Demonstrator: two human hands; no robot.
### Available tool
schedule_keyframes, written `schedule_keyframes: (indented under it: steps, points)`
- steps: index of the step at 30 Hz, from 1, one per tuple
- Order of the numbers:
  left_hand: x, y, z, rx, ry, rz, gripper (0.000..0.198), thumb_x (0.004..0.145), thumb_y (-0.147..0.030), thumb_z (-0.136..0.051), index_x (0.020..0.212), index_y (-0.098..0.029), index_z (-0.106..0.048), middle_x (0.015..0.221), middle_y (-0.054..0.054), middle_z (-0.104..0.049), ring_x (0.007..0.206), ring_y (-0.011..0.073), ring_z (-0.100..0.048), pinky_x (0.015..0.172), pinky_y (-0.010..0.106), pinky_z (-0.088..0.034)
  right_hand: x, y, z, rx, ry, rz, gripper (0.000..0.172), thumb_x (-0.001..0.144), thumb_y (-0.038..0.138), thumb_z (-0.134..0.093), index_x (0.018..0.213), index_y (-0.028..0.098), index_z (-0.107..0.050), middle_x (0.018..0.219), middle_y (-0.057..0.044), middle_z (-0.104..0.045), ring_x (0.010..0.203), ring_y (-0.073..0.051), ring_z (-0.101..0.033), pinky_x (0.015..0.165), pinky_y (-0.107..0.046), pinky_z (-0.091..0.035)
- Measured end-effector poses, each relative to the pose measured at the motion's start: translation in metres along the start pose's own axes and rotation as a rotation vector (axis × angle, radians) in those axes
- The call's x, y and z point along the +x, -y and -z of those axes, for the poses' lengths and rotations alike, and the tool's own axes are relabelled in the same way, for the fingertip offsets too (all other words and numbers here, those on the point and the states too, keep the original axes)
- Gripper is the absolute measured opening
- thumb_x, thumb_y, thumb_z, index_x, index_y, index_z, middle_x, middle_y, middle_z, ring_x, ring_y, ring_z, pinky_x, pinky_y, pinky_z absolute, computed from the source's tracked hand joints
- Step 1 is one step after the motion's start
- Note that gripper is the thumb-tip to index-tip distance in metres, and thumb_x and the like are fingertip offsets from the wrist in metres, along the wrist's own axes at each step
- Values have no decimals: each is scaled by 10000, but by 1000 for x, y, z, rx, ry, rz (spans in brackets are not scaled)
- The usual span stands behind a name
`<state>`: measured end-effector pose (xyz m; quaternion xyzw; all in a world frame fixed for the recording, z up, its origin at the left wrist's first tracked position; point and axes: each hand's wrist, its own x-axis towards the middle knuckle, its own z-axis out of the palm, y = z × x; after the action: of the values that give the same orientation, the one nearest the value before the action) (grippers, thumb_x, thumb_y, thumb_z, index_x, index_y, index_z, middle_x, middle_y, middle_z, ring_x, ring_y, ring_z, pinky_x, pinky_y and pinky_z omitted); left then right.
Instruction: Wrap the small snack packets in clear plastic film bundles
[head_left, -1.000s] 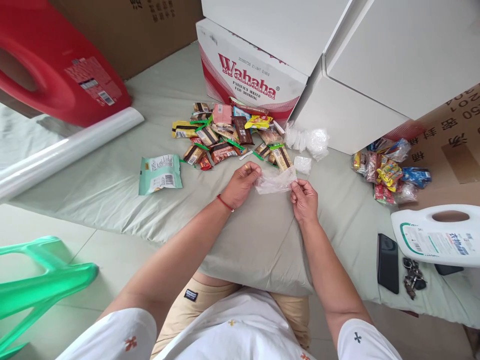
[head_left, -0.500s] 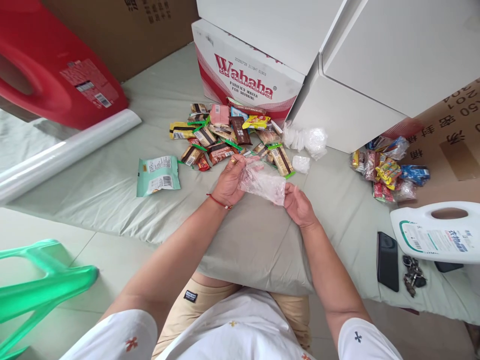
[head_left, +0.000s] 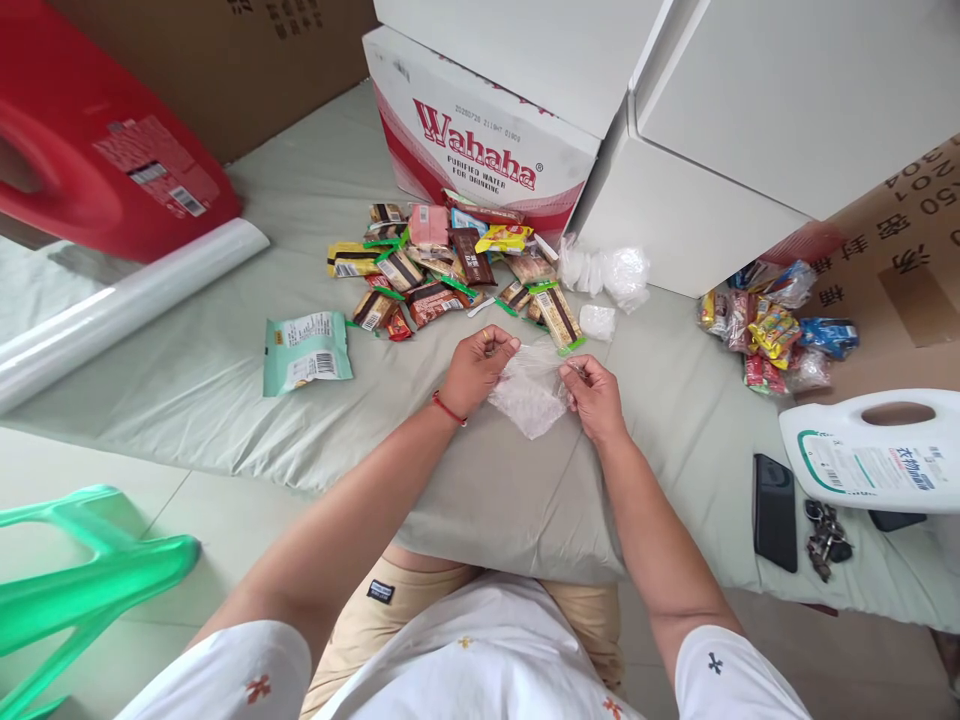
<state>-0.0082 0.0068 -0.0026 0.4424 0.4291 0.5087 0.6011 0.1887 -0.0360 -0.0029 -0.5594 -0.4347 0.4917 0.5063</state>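
A thin clear plastic bag (head_left: 529, 402) hangs between my two hands above the pale green sheet (head_left: 495, 500). My left hand (head_left: 480, 368) pinches its upper left corner. At the upper right corner, my right hand (head_left: 592, 396) grips it between thumb and fingers. Nothing but crinkled film shows inside the bag. Just beyond my hands lies a heap of wrapped snacks (head_left: 431, 298), with a snack bar in a green-edged wrapper (head_left: 559, 318) closest to the bag. Folded clear plastic bags (head_left: 626, 278) rest right of the heap, and a smaller folded one (head_left: 598, 322) lies nearer.
Left are a teal snack packet (head_left: 307, 352), a plastic film roll (head_left: 135, 305) and a red jug (head_left: 127, 150). A Wahaha carton (head_left: 480, 130) stands behind. Bagged snacks (head_left: 772, 325), a white detergent bottle (head_left: 870, 450), a phone (head_left: 775, 512) and keys (head_left: 827, 540) are right.
The bag has turned from lying stretched sideways to hanging down, its top edge now between both hands. My left hand has shifted slightly right and down; the right hand has regripped at the top corner.
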Motion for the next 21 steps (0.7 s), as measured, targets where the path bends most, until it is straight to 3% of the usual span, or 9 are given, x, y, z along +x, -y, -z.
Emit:
schedule_keyframes:
  steps: [4, 6, 9, 11, 14, 16, 21]
  points:
    - [0, -15, 8, -369, 215, 285, 397, 769, -512, -788, 926, -192, -614, 665, -31, -581, 430, 71, -462, 371, 210, -272, 2, 1, 1, 48, -101, 33, 429, 749, 593, -814, 845, 242, -587, 575, 103, -448, 409, -69, -348, 344, -216, -258]
    - [-1, -18, 9, -447, 342, 355, 422, 715, -408, -832, 995, -195, -599, 742, -4, -661, 430, 74, -519, 357, 189, -250, 2, 2, 0, 94, -135, 21, 449, 754, 614, -802, 858, 246, -567, 582, 106, -444, 405, -65, -329, 342, -216, -237]
    - [-6, -14, 2, -400, 381, 323, 492, 619, -273, -906, 968, -195, -568, 826, 0, -694, 451, 48, -534, 363, 155, -216, 0, 3, -3, 125, -149, -14, 467, 767, 637, -779, 873, 253, -536, 581, 110, -428, 407, -66, -302, 351, -215, -213]
    - [-10, -8, -6, -298, 409, 284, 492, 631, -359, -933, 922, -183, -577, 770, -17, -653, 465, 47, -524, 364, 158, -213, -2, 2, -5, 94, -149, -7, 454, 792, 638, -755, 884, 254, -532, 582, 109, -426, 414, -71, -294, 361, -218, -216]
    - [-16, -2, -16, -119, 558, 239, 502, 691, -563, -884, 804, -165, -599, 620, -35, -561, 462, 53, -455, 382, 185, -234, -3, -2, -8, 18, -142, 56, 401, 845, 607, -713, 895, 246, -548, 618, 94, -449, 455, -80, -323, 409, -216, -271]
    - [-18, -2, -18, -37, 620, 220, 520, 701, -611, -861, 759, -159, -611, 573, -45, -517, 464, 48, -394, 406, 198, -238, -2, -5, -9, -42, -146, 110, 369, 870, 580, -692, 893, 236, -559, 670, 75, -482, 522, -88, -383, 476, -212, -333]
    - [-18, -4, -15, -35, 584, 204, 464, 780, -603, -778, 797, -158, -645, 606, -38, -522, 511, 68, -397, 460, 216, -276, 2, -9, -7, -116, -214, 144, 337, 886, 550, -655, 907, 227, -563, 716, 55, -526, 616, -111, -460, 577, -217, -396]
